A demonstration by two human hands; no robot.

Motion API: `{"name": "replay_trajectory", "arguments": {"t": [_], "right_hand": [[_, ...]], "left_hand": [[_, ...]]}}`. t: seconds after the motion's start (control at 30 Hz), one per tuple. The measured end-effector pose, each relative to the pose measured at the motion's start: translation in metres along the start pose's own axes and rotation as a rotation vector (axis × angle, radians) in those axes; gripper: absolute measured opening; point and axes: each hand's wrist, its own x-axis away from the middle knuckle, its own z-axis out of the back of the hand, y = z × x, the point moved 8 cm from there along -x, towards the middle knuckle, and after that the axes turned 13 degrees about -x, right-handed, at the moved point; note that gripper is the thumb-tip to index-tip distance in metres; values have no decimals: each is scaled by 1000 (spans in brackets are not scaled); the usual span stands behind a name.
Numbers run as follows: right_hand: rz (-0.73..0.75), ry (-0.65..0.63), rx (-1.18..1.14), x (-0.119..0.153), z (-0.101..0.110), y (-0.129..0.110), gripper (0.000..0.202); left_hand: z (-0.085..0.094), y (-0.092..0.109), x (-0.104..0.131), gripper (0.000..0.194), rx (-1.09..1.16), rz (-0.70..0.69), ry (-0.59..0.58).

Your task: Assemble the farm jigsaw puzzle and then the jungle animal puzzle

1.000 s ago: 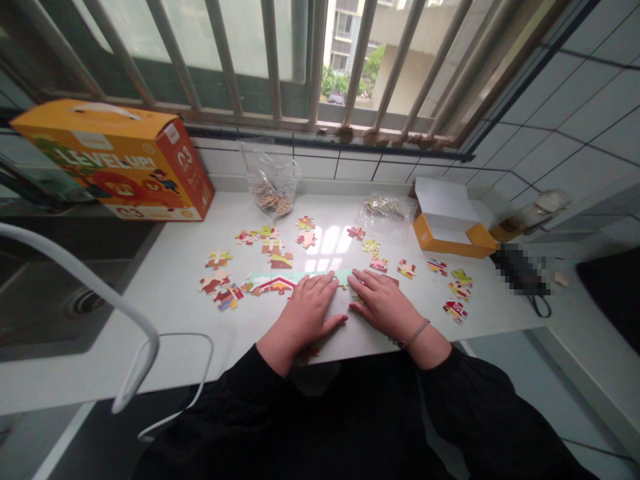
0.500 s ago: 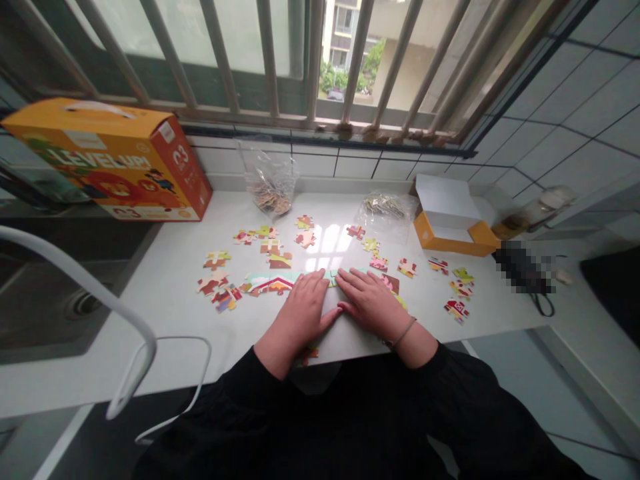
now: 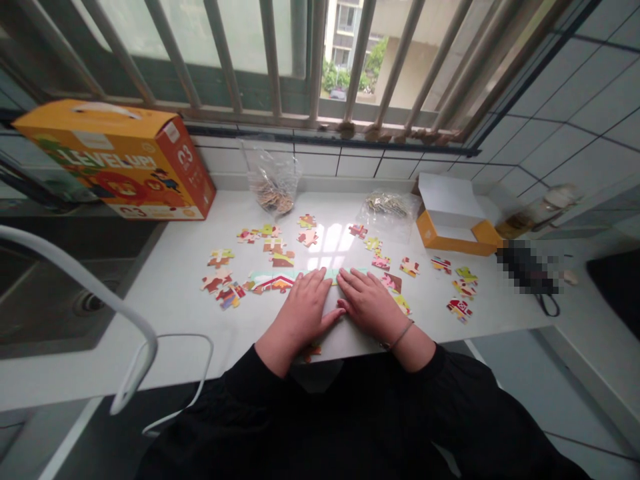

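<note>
My left hand (image 3: 306,303) lies flat, fingers stretched forward, over a joined strip of jigsaw pieces (image 3: 273,281) with a red-and-white roof pattern and pale green top edge. My right hand (image 3: 373,300) rests flat on the strip's other side, fingers extended and thumb near the left thumb. A short pale green part of the strip shows between the fingertips; the rest beneath the hands is hidden. Beside the right hand lies a piece with a pink figure (image 3: 391,283). An orange-brown piece (image 3: 313,351) sits near the counter's front edge, partly behind the left wrist.
Loose jigsaw pieces (image 3: 230,295) lie left, with more pieces (image 3: 459,308) right. Behind are a bag of brown pieces (image 3: 275,195), another clear bag (image 3: 385,203), an open orange-and-white box (image 3: 457,233) and a large orange carton (image 3: 120,167). A sink (image 3: 65,293) and white curved tube (image 3: 100,290) are left.
Both hands stay pressed on the strip with almost no movement; the seam outline between the fingertips shows less clearly. The whole view has shifted slightly.
</note>
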Motion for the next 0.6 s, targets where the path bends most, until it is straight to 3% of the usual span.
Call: {"name": "replay_trajectory", "arguments": {"t": [0.1,0.23,0.33,0.43,0.6], "right_hand": [[3,13,-15,2,-2,0,55],[-9,17,-25,4,-4,0,57],[-13,25,-36,5,-4,0,58],[-17,40,-48,6,-4,0,59],[-7,71,-40,7,-5,0,59]], "left_hand": [[8,-17,12,70,-83,127,27],[20,-67,43,74,-200,404,114],[23,-97,64,73,-224,498,132],[23,-104,74,67,-227,475,102],[29,-92,71,59,-234,402,60]]}}
